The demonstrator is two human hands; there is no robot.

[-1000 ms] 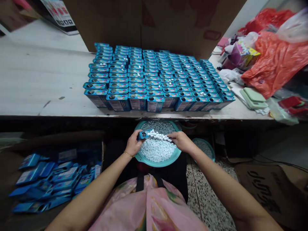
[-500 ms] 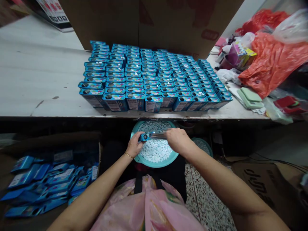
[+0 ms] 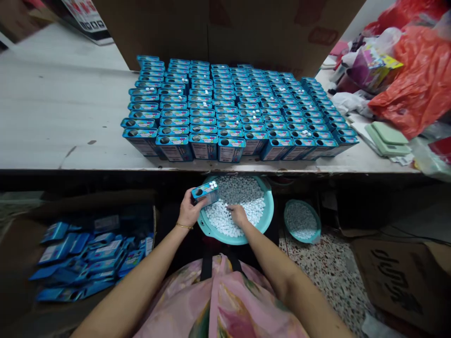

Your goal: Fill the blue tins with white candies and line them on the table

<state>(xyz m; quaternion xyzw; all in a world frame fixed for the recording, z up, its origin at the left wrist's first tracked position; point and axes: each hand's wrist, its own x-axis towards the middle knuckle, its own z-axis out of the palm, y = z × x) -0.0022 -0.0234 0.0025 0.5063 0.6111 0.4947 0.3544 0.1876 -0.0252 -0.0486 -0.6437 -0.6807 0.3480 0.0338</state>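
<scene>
My left hand [image 3: 189, 208] is closed around a small blue carton [image 3: 205, 193], held upright over the left side of a turquoise basin [image 3: 269, 206]. A round dark opening shows in the carton's top, and a few white pellets rest beside it. Small white candy-like pellets [image 3: 253, 213] fill the basin. My right hand [image 3: 238, 216] reaches into them with its fingers bent together; something small and dark shows at the fingertips, but its kind is hidden.
Rows of blue cartons [image 3: 203, 127] stand on the white table [image 3: 70, 117] before a large cardboard box [image 3: 225, 33]. Flattened blue cartons [image 3: 102, 251] lie in a box at left. A smaller turquoise bowl [image 3: 319, 232] of pellets, a green scale [image 3: 387, 136] and red bags [image 3: 416, 80] are at right.
My right hand has moved from beside the carton down into the pellets, taking a blurred, greyish elongated tool from the carton's top. My left hand has shifted left with the carton.
</scene>
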